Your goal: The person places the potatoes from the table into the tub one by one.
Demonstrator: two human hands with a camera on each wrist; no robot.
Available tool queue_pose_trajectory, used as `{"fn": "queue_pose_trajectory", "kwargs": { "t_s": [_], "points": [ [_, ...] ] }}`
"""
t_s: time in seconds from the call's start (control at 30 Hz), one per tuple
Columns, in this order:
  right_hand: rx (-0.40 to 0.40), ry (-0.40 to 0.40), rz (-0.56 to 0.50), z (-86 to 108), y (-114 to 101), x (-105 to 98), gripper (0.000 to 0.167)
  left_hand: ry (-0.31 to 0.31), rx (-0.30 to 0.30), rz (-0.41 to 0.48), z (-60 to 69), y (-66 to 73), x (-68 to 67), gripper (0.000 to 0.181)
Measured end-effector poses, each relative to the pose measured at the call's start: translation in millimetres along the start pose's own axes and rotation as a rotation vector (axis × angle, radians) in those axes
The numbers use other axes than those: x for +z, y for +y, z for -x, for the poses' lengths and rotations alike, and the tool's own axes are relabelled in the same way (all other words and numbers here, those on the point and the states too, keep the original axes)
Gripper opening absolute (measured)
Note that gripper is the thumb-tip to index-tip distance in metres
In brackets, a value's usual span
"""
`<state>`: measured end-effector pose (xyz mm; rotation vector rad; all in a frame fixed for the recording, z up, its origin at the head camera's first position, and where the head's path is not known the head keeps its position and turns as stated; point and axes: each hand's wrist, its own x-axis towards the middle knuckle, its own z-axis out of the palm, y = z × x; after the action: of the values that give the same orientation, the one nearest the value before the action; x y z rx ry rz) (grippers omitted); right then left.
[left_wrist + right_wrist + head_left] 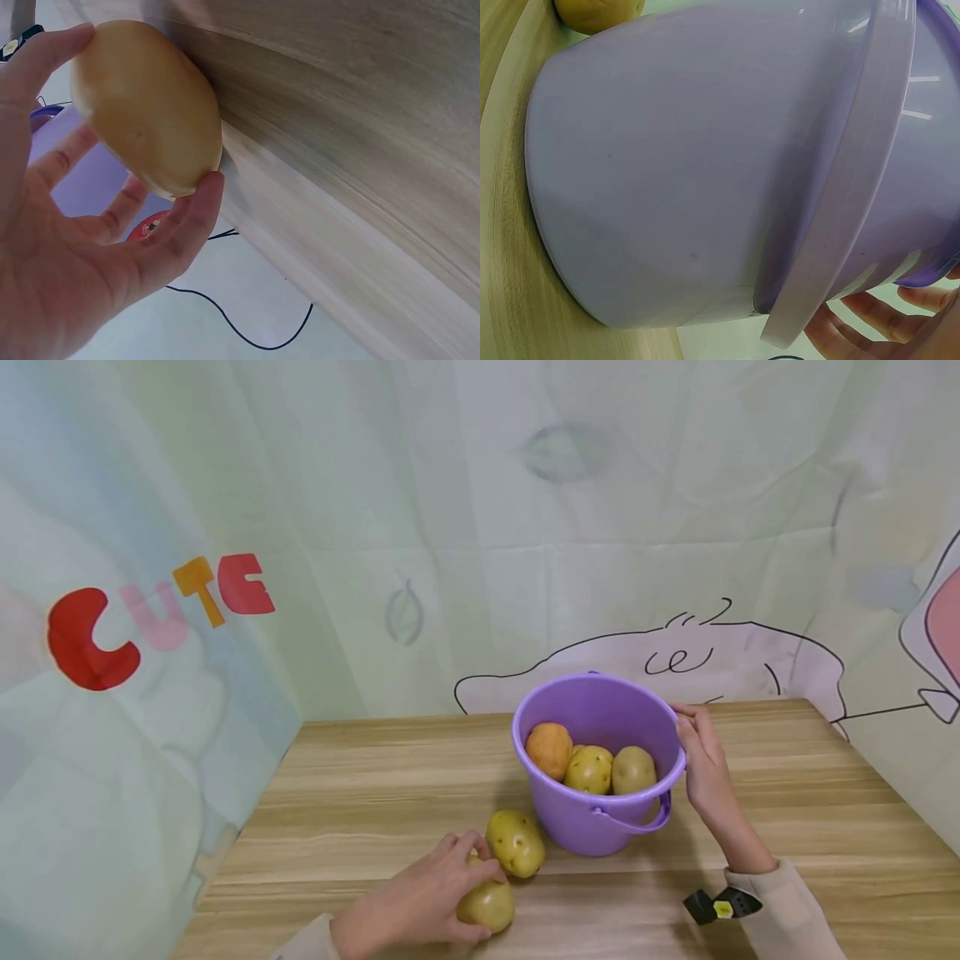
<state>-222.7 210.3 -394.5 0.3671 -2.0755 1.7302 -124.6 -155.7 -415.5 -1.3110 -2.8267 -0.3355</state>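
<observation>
My left hand [420,897] grips a yellow-brown potato [491,906] low over the wooden table, thumb and fingertips around its sides. The left wrist view shows that potato [150,109] close up. Just beyond it a second potato [517,845] lies on the table beside a purple bucket [585,827]. With my right hand [708,777] I hold the bucket's rim at its right side. Inside the bucket are an orange-brown round piece [550,752], a yellow potato [590,771] and a paler potato [634,772]; another is partly hidden behind them.
The bucket's handle [637,828] hangs down at its front right. A wooden table [360,793] carries everything, its far edge against a printed cloth backdrop [345,527]. A black strap with a yellow badge [723,909] is at the right wrist.
</observation>
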Motion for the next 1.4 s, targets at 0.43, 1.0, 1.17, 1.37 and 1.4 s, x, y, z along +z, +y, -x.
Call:
{"fn": "queue_pose_trajectory", "kwargs": {
  "t_s": [0.43,1.0,1.17,1.37,1.4],
  "points": [
    [0.002,0.002,0.002,0.3,1,0,0.037,0.032,-0.014,0.01,1.9,1.8,-7.5,0.045],
    [0.011,-0.003,0.016,-0.5,1,0,0.037,0.069,-0.071,0.085,-3.1,0.3,-33.8,0.049],
    [0.01,0.0,0.016,-0.6,1,0,0.037,0.107,-0.029,0.059,-5.2,-1.2,-41.3,0.049],
    [0.009,0.0,0.013,0.0,1,0,0.037,0.144,0.0,0.034,-6.6,-1.6,-46.6,0.05],
    [0.008,0.0,0.013,-0.1,1,0,0.037,0.147,-0.001,0.035,-7.0,-1.6,-47.4,0.05]
  ]
}}
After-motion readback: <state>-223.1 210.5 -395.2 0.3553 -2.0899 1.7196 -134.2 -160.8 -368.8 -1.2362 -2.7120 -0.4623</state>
